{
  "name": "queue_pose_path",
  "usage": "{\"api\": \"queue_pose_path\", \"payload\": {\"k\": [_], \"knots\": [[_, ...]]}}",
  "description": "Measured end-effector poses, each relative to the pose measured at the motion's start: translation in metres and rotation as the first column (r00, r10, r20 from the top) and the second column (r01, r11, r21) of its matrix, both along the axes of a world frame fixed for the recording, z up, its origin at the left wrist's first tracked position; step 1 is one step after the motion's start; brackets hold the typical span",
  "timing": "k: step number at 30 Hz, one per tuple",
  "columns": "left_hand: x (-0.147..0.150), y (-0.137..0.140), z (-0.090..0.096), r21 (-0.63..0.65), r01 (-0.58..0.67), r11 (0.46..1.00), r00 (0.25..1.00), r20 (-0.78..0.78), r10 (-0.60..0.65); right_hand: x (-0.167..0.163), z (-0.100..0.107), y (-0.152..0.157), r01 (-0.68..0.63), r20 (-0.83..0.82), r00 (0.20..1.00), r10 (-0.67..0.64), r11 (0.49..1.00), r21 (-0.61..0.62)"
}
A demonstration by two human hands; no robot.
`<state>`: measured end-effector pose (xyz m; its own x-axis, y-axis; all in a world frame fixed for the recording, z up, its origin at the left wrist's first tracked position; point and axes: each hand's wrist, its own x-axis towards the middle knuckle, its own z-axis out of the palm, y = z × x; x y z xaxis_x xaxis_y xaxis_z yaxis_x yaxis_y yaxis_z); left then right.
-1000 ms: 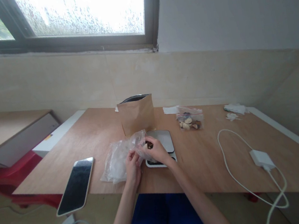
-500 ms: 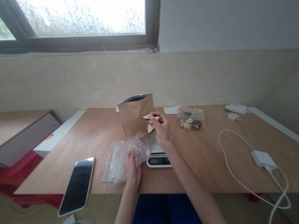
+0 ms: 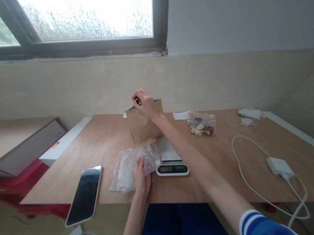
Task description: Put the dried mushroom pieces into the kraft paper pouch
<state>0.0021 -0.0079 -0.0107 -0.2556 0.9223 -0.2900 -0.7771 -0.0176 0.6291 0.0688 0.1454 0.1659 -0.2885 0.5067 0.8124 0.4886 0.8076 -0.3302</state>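
My right hand (image 3: 145, 102) is raised over the mouth of a brown paper pouch (image 3: 142, 125), its fingers closed around dried slices (image 3: 138, 100) that show only in part. The pouch stands upright with its top open; what is inside cannot be seen. At the table's near side my left hand (image 3: 142, 177) grips a clear plastic zip bag (image 3: 125, 170), which lies crumpled on the wood. Between the hands sits a white digital kitchen scale (image 3: 172, 169), partly covered by my right forearm. Its visible plate is bare.
A zip bag of pale and dark dried pieces (image 3: 201, 127) lies right of the scale, by a white paper (image 3: 181, 115). A smartphone (image 3: 85, 196) overhangs the front left edge. A white charger (image 3: 280, 167) with looping cable and some tissues (image 3: 250, 113) lie at right.
My right hand has moved up and left from above the scale to over the pouch, carrying the dried slices. The left hand stays on the plastic bag.
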Motion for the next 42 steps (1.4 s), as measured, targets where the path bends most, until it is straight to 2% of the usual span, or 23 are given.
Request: {"api": "queue_pose_path", "payload": {"k": [4,11,18,20,24,31,36,42], "knots": [[0.0,-0.001,0.002,-0.007,0.005,1.0,1.0,0.007,-0.005,0.0,-0.007,0.0,-0.016,0.027,0.999,0.017,0.999,-0.05],[0.001,-0.001,0.003,-0.014,-0.007,1.0,1.0,0.019,0.007,0.011,0.002,-0.003,-0.07,-0.011,0.998,0.069,0.983,-0.17],[0.001,0.0,0.002,-0.026,-0.004,1.0,1.0,-0.002,0.004,0.017,-0.006,-0.002,0.089,-0.07,0.993,-0.095,0.993,-0.081],[0.001,0.0,0.002,-0.028,-0.004,1.0,1.0,-0.006,0.004,0.016,-0.007,-0.004,0.068,-0.034,0.997,-0.071,0.995,-0.072],[0.001,0.0,0.002,-0.023,-0.007,1.0,1.0,0.001,0.007,0.017,-0.007,-0.006,-0.07,0.002,0.998,0.07,0.994,-0.082],[0.001,0.0,0.001,-0.019,-0.006,1.0,1.0,-0.021,0.006,0.029,-0.006,-0.008,-0.212,-0.026,0.977,0.21,0.961,-0.178],[0.0,0.001,-0.001,-0.008,0.002,1.0,1.0,-0.03,-0.002,0.032,-0.001,-0.012,-0.201,-0.049,0.979,0.195,0.956,-0.213],[-0.001,0.001,-0.002,0.003,0.01,1.0,0.998,-0.054,-0.01,0.035,0.001,-0.013,-0.143,-0.172,0.979,0.108,0.969,-0.203]]}}
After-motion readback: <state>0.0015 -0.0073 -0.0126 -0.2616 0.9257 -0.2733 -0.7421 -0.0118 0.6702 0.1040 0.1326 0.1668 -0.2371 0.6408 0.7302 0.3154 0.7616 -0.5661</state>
